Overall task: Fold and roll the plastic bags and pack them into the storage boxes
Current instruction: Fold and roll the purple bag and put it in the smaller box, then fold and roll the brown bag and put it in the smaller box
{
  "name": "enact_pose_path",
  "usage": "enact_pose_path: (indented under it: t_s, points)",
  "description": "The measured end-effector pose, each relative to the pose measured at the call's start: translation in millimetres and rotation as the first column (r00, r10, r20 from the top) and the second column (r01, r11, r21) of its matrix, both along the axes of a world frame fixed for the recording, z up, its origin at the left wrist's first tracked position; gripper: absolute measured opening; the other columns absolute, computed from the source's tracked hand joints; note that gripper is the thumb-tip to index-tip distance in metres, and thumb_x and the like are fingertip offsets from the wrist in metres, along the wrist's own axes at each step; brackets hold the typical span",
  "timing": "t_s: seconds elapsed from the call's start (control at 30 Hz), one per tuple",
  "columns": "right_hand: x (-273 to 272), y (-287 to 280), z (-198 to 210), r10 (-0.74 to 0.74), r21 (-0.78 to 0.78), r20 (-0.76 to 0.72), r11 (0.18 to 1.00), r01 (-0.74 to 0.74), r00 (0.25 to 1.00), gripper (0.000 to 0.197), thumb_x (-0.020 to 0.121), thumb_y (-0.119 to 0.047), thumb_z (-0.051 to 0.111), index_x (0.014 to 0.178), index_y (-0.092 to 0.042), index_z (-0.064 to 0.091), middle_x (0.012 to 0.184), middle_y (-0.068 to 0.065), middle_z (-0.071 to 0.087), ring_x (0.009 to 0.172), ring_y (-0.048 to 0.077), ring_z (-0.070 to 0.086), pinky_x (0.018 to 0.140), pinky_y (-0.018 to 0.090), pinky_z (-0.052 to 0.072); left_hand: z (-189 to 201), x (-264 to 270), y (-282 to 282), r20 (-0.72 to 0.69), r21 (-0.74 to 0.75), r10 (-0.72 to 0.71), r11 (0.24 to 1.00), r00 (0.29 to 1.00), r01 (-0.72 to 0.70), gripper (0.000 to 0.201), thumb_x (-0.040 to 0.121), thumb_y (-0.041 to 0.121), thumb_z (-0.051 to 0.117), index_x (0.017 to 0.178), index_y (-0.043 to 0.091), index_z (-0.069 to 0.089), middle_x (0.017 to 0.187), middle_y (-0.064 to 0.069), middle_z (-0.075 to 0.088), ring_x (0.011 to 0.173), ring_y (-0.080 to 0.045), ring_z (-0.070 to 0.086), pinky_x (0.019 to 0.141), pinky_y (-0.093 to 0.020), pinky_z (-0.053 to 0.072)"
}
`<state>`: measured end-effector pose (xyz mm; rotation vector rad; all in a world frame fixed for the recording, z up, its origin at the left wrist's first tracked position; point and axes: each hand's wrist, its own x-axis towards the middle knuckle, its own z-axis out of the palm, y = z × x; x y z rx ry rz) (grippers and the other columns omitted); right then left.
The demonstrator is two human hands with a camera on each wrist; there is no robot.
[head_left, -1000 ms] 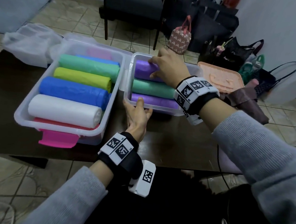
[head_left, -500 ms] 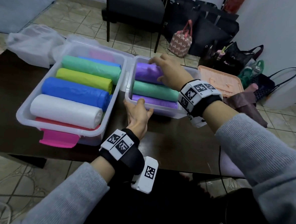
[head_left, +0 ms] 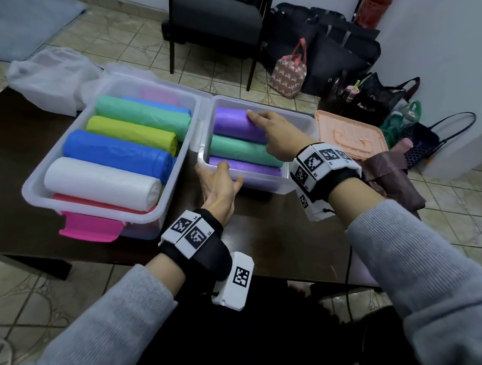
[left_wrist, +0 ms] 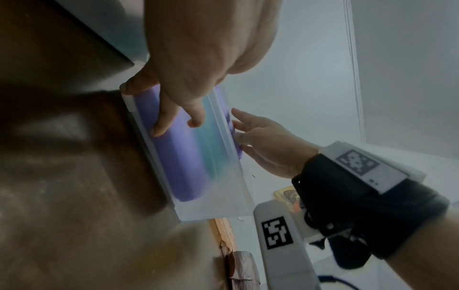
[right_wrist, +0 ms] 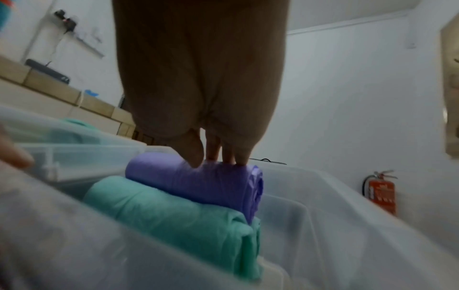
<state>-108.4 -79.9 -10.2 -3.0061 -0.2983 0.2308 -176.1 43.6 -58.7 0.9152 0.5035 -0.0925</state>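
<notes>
Both hands sit at my small box (head_left: pixel 296 185): left hand (head_left: pixel 220 185) grips its near rim, right hand (head_left: pixel 278 133) presses flat-fingered on the far purple roll (head_left: pixel 237 124); fingertips partly hidden.

My fingers (head_left: pixel 256 116) are touching a purple roll (head_left: pixel 237 125); a teal roll (head_left: pixel 241 151) is lying beside it. Larger clear box (head_left: pixel 33 189) is showing green, yellow, blue, white rolls and a pink latch (head_left: pixel 90 228). Desk (head_left: pixel 273 240) is looking dark brown.

Head view looks down from above; both wrist views look up, close, sharing the small box (head_left: pixel 258 180).
</notes>
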Motion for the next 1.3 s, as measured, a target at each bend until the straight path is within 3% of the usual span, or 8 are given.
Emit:
enact_pose_path:
  t_s: [0.23, 0.33, 0.47, 0.6, 0.73, 1.0, 1.17, 1.3]
  points:
    - [-18, -33, -11, -0.371, 0.195, 0.28, 0.925, 0.326, 0.885, 0.06, 0.09, -0.002, 0.046, 0.146, -0.01, 0.028, 0.149, 0.014, 0.03, 0.139, 0.03, 0.024, 0.117, 0.041, 0.018, 2, 5, -4, -0.019, 0.029, -0.008, 1.0, 1.0, 0.009, 0.056, 0.095, -0.001, 0.036, 0.146, 0.014, 0.019, 0.148, -0.002, 0.019, 0.107, -0.02, 0.036, 0.096, -0.041, 0.045]
    - [-33, -50, -16, -0.64, 0.321, 0.104, 0.746, 0.583, 0.761, 0.056, 0.093, -0.01, 0.042, 0.145, -0.002, 0.022, 0.146, 0.022, 0.029, 0.136, 0.037, 0.027, 0.111, 0.041, 0.024, 4, 11, -4, -0.037, 0.042, -0.029, 0.999, 0.999, 0.03, 0.056, 0.096, 0.002, 0.038, 0.147, 0.012, 0.016, 0.149, -0.005, 0.018, 0.108, -0.022, 0.039, 0.098, -0.042, 0.044]
    - [-34, -63, -30, -0.683, 0.564, -0.219, 0.494, 0.662, 0.697, 0.035, 0.094, -0.01, 0.037, 0.121, 0.007, 0.053, 0.111, 0.02, 0.056, 0.116, 0.036, 0.053, 0.087, 0.034, 0.042, 8, 21, -7, -0.074, 0.045, -0.027, 0.999, 0.997, 0.03, 0.054, 0.094, 0.0, 0.035, 0.145, 0.007, 0.016, 0.15, -0.008, 0.016, 0.115, -0.028, 0.038, 0.1, -0.047, 0.042]
    - [-31, -69, -44, -0.647, 0.614, -0.214, 0.494, 0.616, 0.732, 0.032, 0.09, -0.007, 0.04, 0.109, 0.0, 0.064, 0.11, 0.018, 0.065, 0.104, 0.033, 0.061, 0.093, 0.043, 0.049, 7, 28, -7, -0.098, 0.074, -0.055, 0.995, 0.994, 0.062, 0.053, 0.094, 0.001, 0.035, 0.144, 0.007, 0.016, 0.148, -0.008, 0.016, 0.125, -0.039, 0.039, 0.098, -0.046, 0.045]
    - [-36, -69, -42, -0.62, 0.616, -0.157, 0.547, 0.567, 0.768, 0.035, 0.093, -0.006, 0.035, 0.115, 0.002, 0.061, 0.109, 0.017, 0.062, 0.095, 0.022, 0.053, 0.084, 0.03, 0.042, 4, 29, -8, -0.093, 0.096, -0.055, 0.993, 0.994, 0.064, 0.054, 0.096, 0.004, 0.037, 0.145, 0.008, 0.016, 0.149, -0.007, 0.016, 0.124, -0.033, 0.036, 0.094, -0.044, 0.045]
    - [-42, -73, -42, -0.6, 0.669, -0.193, 0.498, 0.552, 0.776, 0.038, 0.098, -0.015, 0.036, 0.133, -0.006, 0.049, 0.132, 0.011, 0.054, 0.112, 0.023, 0.053, 0.096, 0.033, 0.043, 16, -6, -22, -0.227, 0.095, -0.323, 0.932, 0.919, 0.351, 0.059, 0.099, 0.037, 0.042, 0.148, 0.019, 0.017, 0.154, -0.009, 0.018, 0.134, -0.04, 0.033, 0.106, -0.051, 0.033]
    - [-54, -113, -39, -0.739, 0.697, -0.09, 0.431, 0.572, 0.667, 0.041, 0.096, -0.019, 0.045, 0.136, -0.008, 0.045, 0.138, 0.011, 0.05, 0.126, 0.026, 0.047, 0.104, 0.032, 0.037, 19, -43, -79, -0.247, 0.379, -0.738, 0.524, 0.629, 0.763, 0.047, 0.094, 0.031, 0.049, 0.137, 0.012, 0.04, 0.141, -0.008, 0.041, 0.114, -0.022, 0.045, 0.088, -0.036, 0.04]
    - [-73, -176, -37, -0.827, 0.581, 0.059, 0.485, 0.654, 0.56, 0.034, 0.091, -0.014, 0.049, 0.124, -0.012, 0.056, 0.128, 0.014, 0.055, 0.118, 0.029, 0.052, 0.099, 0.034, 0.042, 1, -40, -123, -0.345, 0.845, -0.846, -0.091, 0.407, 0.527, 0.061, 0.097, 0.044, 0.04, 0.145, 0.009, 0.026, 0.15, -0.015, 0.031, 0.136, -0.03, 0.032, 0.11, -0.034, 0.027]
